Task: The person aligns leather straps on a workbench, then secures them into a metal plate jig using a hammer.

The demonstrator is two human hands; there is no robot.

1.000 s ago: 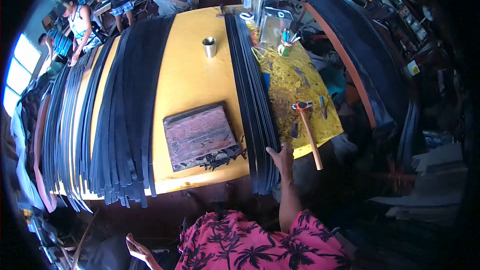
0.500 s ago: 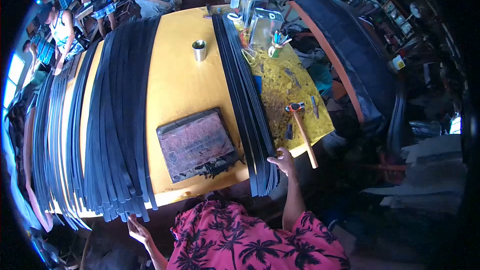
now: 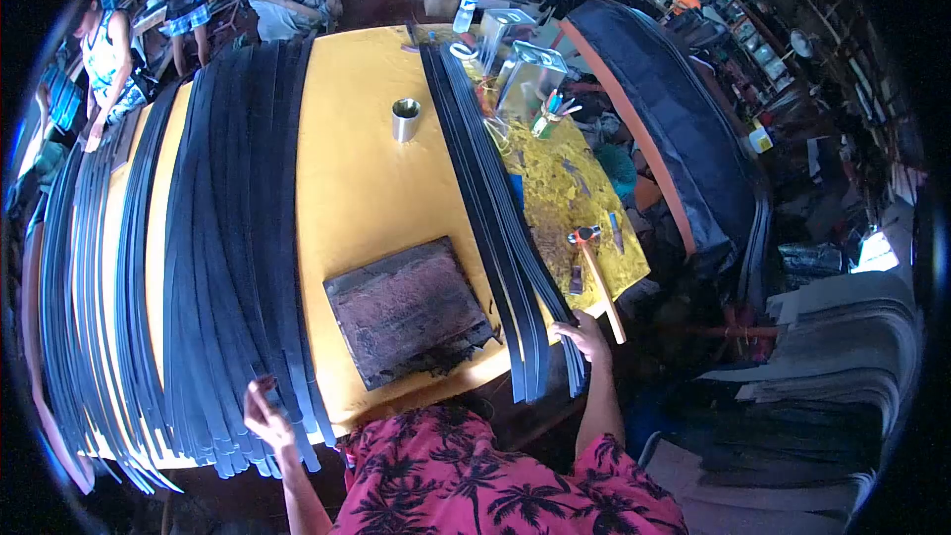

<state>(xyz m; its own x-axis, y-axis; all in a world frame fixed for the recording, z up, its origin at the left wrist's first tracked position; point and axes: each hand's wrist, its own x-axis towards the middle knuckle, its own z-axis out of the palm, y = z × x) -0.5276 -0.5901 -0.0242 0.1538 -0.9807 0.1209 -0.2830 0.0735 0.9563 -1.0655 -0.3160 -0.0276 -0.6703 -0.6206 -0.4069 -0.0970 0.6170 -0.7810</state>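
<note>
My right hand (image 3: 586, 337) grips the near ends of a narrow stack of long black strips (image 3: 490, 200) that run the length of the yellow table (image 3: 362, 188); a few strips fan away to the right at my fingers. My left hand (image 3: 265, 416) rests on the near ends of a wide pile of black strips (image 3: 233, 238) at the left, fingers curled over the overhanging tips. Between the two piles lies a dark wooden cutting block (image 3: 408, 309) with black scraps along its near edge.
A hammer (image 3: 594, 272) lies right of the narrow stack, with small tools beside it. A metal cup (image 3: 404, 120), a pen cup (image 3: 547, 117) and metal boxes (image 3: 535, 74) stand further back. More strips (image 3: 84, 267) cover the far left. People (image 3: 104, 59) work at the back left.
My left hand rose from below the table edge onto the ends of the left strip pile. My right hand slid right along the narrow stack's end, spreading a few strips.
</note>
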